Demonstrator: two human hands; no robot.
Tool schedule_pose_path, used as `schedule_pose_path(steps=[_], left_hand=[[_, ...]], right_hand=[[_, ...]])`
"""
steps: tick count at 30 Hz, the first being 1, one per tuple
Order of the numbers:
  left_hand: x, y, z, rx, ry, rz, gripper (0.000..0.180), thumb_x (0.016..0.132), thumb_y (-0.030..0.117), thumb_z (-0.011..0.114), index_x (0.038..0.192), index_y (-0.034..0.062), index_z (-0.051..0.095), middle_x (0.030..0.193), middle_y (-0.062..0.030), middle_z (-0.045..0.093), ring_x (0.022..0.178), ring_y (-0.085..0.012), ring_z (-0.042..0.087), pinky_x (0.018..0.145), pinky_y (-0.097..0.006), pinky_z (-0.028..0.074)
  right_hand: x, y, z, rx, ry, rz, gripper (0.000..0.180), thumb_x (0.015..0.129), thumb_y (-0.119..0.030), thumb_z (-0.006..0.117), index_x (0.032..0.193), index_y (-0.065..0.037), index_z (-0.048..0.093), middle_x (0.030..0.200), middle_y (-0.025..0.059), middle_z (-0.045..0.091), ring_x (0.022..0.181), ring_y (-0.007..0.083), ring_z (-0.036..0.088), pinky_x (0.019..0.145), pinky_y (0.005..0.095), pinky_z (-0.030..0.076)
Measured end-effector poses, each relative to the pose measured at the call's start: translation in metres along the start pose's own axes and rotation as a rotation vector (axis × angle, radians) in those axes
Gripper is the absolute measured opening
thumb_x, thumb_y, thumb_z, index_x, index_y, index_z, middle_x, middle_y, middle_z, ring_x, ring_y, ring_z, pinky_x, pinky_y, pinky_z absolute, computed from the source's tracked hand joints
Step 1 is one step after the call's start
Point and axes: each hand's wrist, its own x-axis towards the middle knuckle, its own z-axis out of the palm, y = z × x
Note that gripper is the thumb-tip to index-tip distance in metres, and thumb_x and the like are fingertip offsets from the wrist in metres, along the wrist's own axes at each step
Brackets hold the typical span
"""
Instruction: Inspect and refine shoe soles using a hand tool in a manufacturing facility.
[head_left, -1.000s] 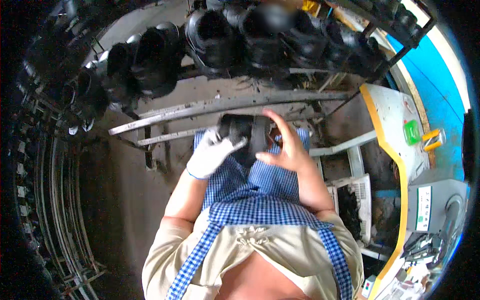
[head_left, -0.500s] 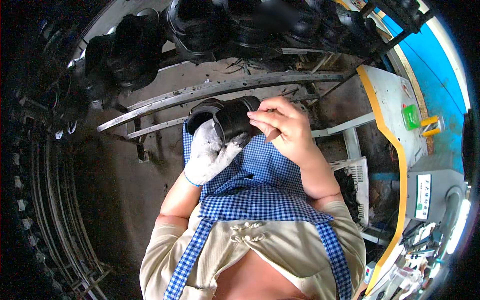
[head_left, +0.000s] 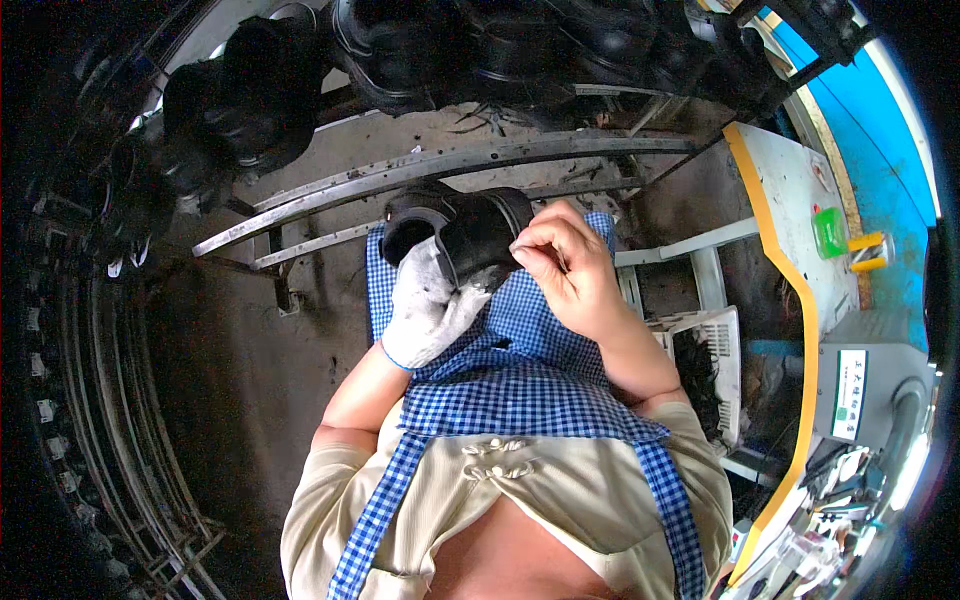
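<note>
Black shoe: held up over the lap of the blue checked apron, with opening toward the left. Gripped at the opening end by the white-gloved left hand, with thumb along the near side and fingers partly out of sight. Met at the other end by the bare right hand, with thumb and forefinger closed together at the edge; couldn't tell if pinching anything.

Judged light enough for one hand, semi-stiff in the upper, firmer at the sole; likely slick on smooth parts, not fragile, maybe easy to scuff. Looked best held by opening rim and side wall, leaving the right-hand edge free for fingertips.

Farther out, saw a metal rail, a white basket low on the right, then a yellow-edged desk with a green container. Beyond the rail, spotted a row of dark footwear.
</note>
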Motion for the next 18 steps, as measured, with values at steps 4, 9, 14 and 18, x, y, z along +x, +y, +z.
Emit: schedule_pose_path(steps=[4, 9, 14, 18], left_hand=[[-0.004, -0.004, 0.004, 0.326, -0.039, 0.044, 0.019, 0.079, 0.010, 0.065, 0.097, 0.0047, 0.065, 0.089, -0.0111, 0.065, 0.079, -0.0269, 0.062, 0.073, -0.032, 0.049], [-0.001, -0.012, -0.008, -0.205, 0.291, -0.090, 0.026, 0.085, 0.004, 0.063, 0.110, 0.0009, 0.060, 0.101, -0.0082, 0.066, 0.092, -0.0160, 0.063, 0.083, -0.028, 0.049], [-0.006, 0.001, -0.003, -0.477, 0.062, -0.231, 0.030, 0.083, 0.006, 0.065, 0.111, 0.0020, 0.058, 0.103, -0.0072, 0.064, 0.093, -0.0151, 0.061, 0.082, -0.028, 0.049], [-0.004, -0.008, 0.007, 0.385, -0.190, -0.009, 0.051, 0.066, 0.009, 0.074, 0.114, 0.0044, 0.057, 0.109, -0.0130, 0.062, 0.101, -0.0265, 0.061, 0.090, -0.035, 0.047]], right_hand=[[-0.012, -0.005, -0.019, 0.043, -0.263, 0.141, 0.007, 0.084, -0.005, 0.063, 0.083, -0.001, 0.058, 0.079, 0.0062, 0.052, 0.068, 0.0150, 0.052, 0.059, 0.0271, 0.042], [-0.051, 0.044, -0.004, 0.387, -0.317, 0.441, 0.015, 0.083, -0.013, 0.067, 0.091, -0.002, 0.063, 0.082, 0.0042, 0.059, 0.073, 0.0131, 0.055, 0.067, 0.0278, 0.046], [-0.042, 0.052, -0.014, 0.578, -0.170, 0.658, 0.041, 0.087, -0.014, 0.064, 0.123, -0.004, 0.049, 0.092, 0.0059, 0.062, 0.058, 0.0080, 0.053, 0.051, 0.0186, 0.043], [-0.045, 0.055, -0.006, 1.033, -0.221, 0.650, 0.065, 0.088, -0.028, 0.064, 0.140, -0.006, 0.032, 0.115, 0.0051, 0.059, 0.075, 0.0110, 0.061, 0.059, 0.0230, 0.050]])
